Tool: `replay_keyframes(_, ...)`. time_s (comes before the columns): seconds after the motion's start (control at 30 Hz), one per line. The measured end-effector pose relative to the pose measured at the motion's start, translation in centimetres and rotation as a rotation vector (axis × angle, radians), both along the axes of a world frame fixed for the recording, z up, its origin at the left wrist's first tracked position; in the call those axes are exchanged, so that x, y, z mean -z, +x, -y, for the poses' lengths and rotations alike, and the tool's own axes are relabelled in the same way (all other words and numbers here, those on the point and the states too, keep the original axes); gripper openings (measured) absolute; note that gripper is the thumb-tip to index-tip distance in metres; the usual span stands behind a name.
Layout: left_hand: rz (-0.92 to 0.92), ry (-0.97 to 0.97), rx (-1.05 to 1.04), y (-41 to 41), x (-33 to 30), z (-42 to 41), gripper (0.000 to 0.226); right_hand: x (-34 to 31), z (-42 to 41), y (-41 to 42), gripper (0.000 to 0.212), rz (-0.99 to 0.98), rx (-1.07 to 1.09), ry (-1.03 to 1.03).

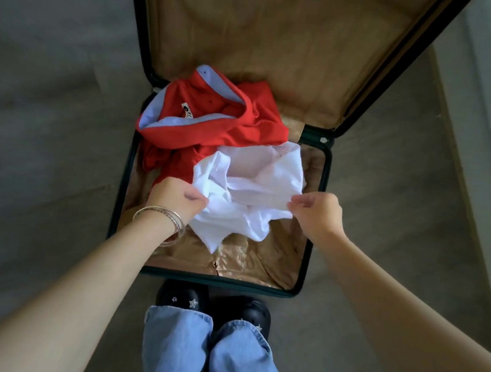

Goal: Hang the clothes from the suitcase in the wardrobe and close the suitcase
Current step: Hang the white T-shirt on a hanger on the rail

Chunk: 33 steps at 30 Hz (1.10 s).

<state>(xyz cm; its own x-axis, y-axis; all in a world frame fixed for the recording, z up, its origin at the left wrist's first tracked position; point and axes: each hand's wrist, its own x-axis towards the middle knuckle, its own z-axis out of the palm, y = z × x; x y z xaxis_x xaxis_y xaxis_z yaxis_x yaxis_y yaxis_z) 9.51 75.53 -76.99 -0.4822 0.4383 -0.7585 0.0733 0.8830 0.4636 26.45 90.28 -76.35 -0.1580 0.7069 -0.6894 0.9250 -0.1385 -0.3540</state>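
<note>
Both hands, left hand (177, 195) and right hand (316, 212), pinch the crumpled white shirt (249, 192) in the open suitcase (314, 222); lifted carelessly, it could drag the red shirt (213, 128) overlapping it onto the floor.

The suitcase (314, 222) has a smooth dark green hard shell and a tan satin lining with a creased, faint sheen. The white shirt (250, 183) is thin, crumpled matt cloth; the red garment (213, 134) is soft matt knit with pale blue trim. Bangles (163, 217) look like polished metal. The floor (51, 107) is smooth matt grey
</note>
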Motion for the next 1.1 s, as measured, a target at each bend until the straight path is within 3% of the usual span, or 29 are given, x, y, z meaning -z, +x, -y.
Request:
replay_keyframes(0.07,-0.016,0.004,-0.021,-0.2,-2.4,0.6,0.029,-2.8,0.0,-0.1,0.018,-0.013,0.041,0.043)
replay_keyframes(0.1,-0.044,0.009,-0.032,-0.5,-4.0,0.7,0.016,-4.4,-0.1,-0.3,0.016,-0.015,0.050,0.053)
replay_keyframes(0.2,-0.119,0.009,-0.125,-1.7,-9.7,1.0,0.008,-9.7,-0.2,-1.1,0.014,-0.040,0.009,0.054)
replay_keyframes(0.33,-0.127,-0.004,-0.145,-3.8,-17.1,1.6,0.034,-16.9,-0.4,-2.7,0.015,-0.086,0.000,0.048)
replay_keyframes(0.37,-0.117,-0.006,-0.119,-4.4,-18.9,1.8,0.033,-18.8,-0.4,-3.0,0.017,-0.098,-0.005,0.054)
replay_keyframes(0.43,-0.139,-0.006,-0.098,-5.4,-23.6,2.4,0.006,-23.9,-0.7,-3.8,0.022,-0.122,-0.028,0.065)
replay_keyframes(0.5,-0.168,-0.007,-0.104,-6.1,-27.9,2.9,0.031,-28.3,-1.0,-4.2,0.022,-0.122,-0.070,0.050)
replay_keyframes(0.67,-0.344,0.055,-0.061,-8.1,-38.7,4.2,0.024,-39.1,-2.0,-4.9,0.037,-0.129,-0.122,0.101)
replay_keyframes(0.77,-0.456,0.135,-0.067,-9.5,-45.6,4.5,0.026,-45.2,-2.7,-6.2,0.025,-0.153,-0.232,0.102)
replay_keyframes(0.9,-0.563,0.278,-0.101,-10.9,-56.5,5.6,0.024,-54.7,-3.0,-8.7,0.030,-0.265,-0.318,0.110)
replay_keyframes(1.0,-0.600,0.356,-0.096,-11.8,-63.3,6.9,0.008,-61.5,-3.0,-10.7,0.029,-0.332,-0.367,0.118)
replay_keyframes(1.1,-0.617,0.371,-0.120,-11.7,-70.5,9.1,0.012,-68.0,-2.8,-12.4,0.034,-0.448,-0.381,0.051)
